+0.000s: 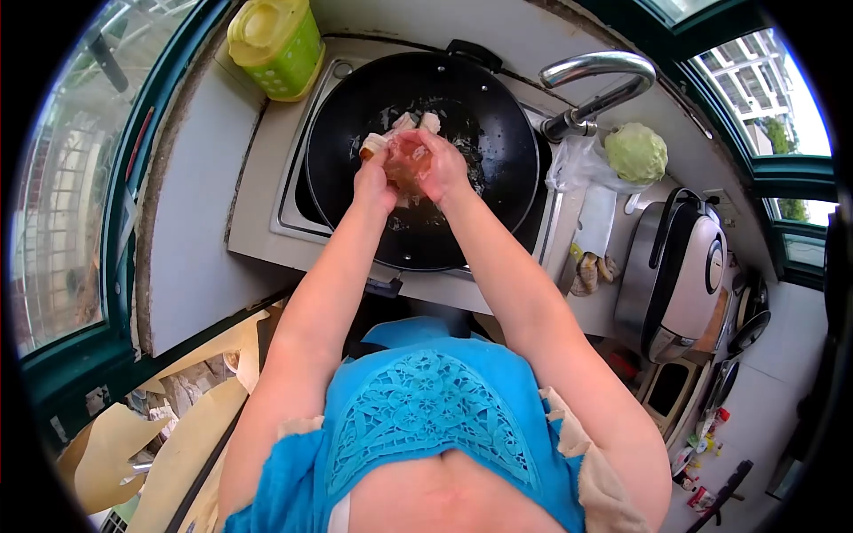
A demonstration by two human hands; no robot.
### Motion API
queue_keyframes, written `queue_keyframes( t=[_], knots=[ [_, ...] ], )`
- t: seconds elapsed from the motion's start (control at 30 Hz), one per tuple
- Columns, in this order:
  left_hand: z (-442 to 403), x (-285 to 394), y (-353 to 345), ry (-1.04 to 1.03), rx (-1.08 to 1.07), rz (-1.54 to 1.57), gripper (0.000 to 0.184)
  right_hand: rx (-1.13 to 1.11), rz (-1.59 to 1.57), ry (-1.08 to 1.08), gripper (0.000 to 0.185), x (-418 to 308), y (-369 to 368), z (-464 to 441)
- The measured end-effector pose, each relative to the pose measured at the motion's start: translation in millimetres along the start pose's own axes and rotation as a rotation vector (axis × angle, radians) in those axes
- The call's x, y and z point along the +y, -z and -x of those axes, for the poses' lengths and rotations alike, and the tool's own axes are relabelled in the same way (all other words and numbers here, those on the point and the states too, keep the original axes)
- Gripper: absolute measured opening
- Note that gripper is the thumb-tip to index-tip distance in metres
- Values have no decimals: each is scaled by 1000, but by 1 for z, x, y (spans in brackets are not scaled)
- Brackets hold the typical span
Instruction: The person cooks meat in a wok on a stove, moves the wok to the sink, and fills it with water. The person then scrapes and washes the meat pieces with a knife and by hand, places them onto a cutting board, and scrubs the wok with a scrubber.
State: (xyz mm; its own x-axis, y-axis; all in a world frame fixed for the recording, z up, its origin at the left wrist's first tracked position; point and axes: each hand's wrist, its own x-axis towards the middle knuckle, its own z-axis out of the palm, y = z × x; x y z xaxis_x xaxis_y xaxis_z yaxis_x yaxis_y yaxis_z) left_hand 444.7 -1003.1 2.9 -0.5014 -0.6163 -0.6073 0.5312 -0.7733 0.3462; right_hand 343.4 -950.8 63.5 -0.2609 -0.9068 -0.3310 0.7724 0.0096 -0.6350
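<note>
A large black wok [346,107] with cloudy water in it sits over the metal sink [289,209]. Inside the wok, my left hand [377,184] and my right hand [444,167] are cupped side by side with fingers curled inward. They hold wet, pinkish pieces [410,162] that look like raw meat. Just beyond my fingertips are several pale chunks [430,123], one with a brown edge at the left. Splashing water blurs the fingers, and what lies beneath the palms is hidden.
A chrome faucet [604,62] arches at the wok's upper right. Along the right stand a cabbage [635,153], a plastic bag [573,162], a cleaver [596,218], brownish root-like pieces [590,272] and a rice cooker [671,275]. A green-yellow container [283,62] stands upper left.
</note>
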Motion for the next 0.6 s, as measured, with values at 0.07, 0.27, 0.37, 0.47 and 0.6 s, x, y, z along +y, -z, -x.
queue_keyframes(
  t=[0.07, 0.27, 0.37, 0.47, 0.6],
  knots=[
    [-4, -9, -1, -25, -86, 32, 31, -67, 559, 125, 31, -2, -34, 16],
    [27, -18, -49, -1, -121, 12, 26, 32, 1643, 616, 40, -2, 8, 16],
    [12, -19, -40, 87, -146, -8, 32, 56, 1668, 319, 55, -18, 22, 42],
    [11, -13, -39, 64, -158, -406, 39, 173, 1734, 298, 61, -19, 29, 45],
    [-6, -17, -33, -589, 15, -1752, 48, 345, 1913, 223, 46, -25, 35, 51]
  ],
)
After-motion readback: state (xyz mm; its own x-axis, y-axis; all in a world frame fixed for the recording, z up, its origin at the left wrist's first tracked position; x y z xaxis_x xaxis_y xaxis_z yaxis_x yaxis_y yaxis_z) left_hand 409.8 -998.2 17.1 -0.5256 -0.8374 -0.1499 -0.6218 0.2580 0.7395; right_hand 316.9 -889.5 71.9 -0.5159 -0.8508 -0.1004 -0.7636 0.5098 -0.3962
